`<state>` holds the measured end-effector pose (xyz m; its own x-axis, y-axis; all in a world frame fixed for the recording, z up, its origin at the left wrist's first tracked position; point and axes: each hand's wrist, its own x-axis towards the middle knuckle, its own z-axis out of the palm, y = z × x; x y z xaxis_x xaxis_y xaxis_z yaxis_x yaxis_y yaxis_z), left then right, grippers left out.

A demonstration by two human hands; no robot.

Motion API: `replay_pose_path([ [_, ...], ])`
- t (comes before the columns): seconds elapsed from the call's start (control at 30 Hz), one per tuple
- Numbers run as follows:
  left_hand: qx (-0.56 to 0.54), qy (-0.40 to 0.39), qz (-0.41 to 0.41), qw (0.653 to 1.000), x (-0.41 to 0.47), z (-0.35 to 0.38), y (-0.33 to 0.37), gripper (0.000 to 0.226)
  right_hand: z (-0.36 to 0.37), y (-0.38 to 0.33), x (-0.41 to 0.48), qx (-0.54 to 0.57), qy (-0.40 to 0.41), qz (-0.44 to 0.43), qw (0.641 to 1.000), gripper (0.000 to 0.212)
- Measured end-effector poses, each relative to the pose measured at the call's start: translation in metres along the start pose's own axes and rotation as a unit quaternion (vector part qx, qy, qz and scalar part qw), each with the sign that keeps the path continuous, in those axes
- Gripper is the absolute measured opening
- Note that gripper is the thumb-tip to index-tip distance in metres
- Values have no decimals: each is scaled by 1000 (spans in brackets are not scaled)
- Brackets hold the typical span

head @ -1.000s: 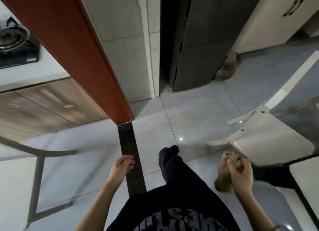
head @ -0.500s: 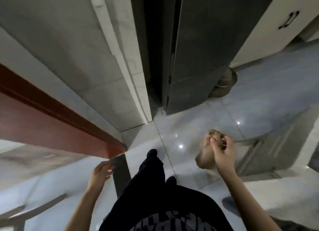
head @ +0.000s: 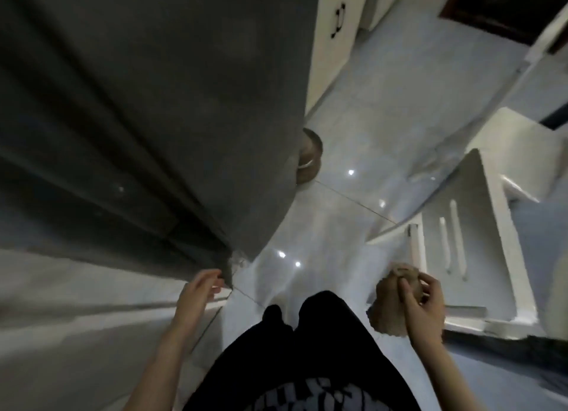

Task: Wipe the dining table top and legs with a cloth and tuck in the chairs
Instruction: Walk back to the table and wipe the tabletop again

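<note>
My right hand (head: 425, 303) is closed on a bunched tan cloth (head: 388, 312) that hangs below my fingers at the lower right. My left hand (head: 198, 292) swings free at the lower left with its fingers loosely apart and nothing in it. A white chair (head: 461, 226) with a slatted back stands on the floor just right of the cloth. The edge of the dark table top (head: 491, 341) shows as a strip below the chair. My dark trouser legs (head: 307, 334) fill the bottom centre.
A tall dark grey fridge (head: 153, 118) takes up the left and centre, its lower corner close to my left hand. A brown round object (head: 309, 155) sits on the floor behind it. White cabinets (head: 335, 42) stand at the back. Glossy pale floor tiles (head: 353, 134) run between fridge and chair.
The view has swung right: the red door frame and stove have left the frame, the fridge has come close on the left. The cloth stays in my right hand.
</note>
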<state>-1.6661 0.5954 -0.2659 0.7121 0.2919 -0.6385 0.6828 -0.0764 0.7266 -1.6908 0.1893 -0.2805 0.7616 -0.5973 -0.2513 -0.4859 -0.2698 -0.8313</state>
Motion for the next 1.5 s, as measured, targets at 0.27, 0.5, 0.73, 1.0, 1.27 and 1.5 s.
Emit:
replay_pose_path([
  [0.27,100,-148,24,984,109,102,102,18,0,14,60,7,81,74,994,31],
  [0.5,142,-162,22,976,182,169,195,20,31,-45,191,-12,67,34,997,35],
  [0.73,141,-166,47,975,225,244,291,20,43,-129,313,43,66,-17,997,32],
  [1.0,156,-198,53,966,309,348,389,21,56,-170,425,70,92,-23,993,41],
  [1.27,201,-269,103,936,420,495,538,20,53,-186,551,98,201,73,972,36],
  [1.5,210,-300,110,924,479,580,637,20,44,-207,668,39,221,140,964,35],
])
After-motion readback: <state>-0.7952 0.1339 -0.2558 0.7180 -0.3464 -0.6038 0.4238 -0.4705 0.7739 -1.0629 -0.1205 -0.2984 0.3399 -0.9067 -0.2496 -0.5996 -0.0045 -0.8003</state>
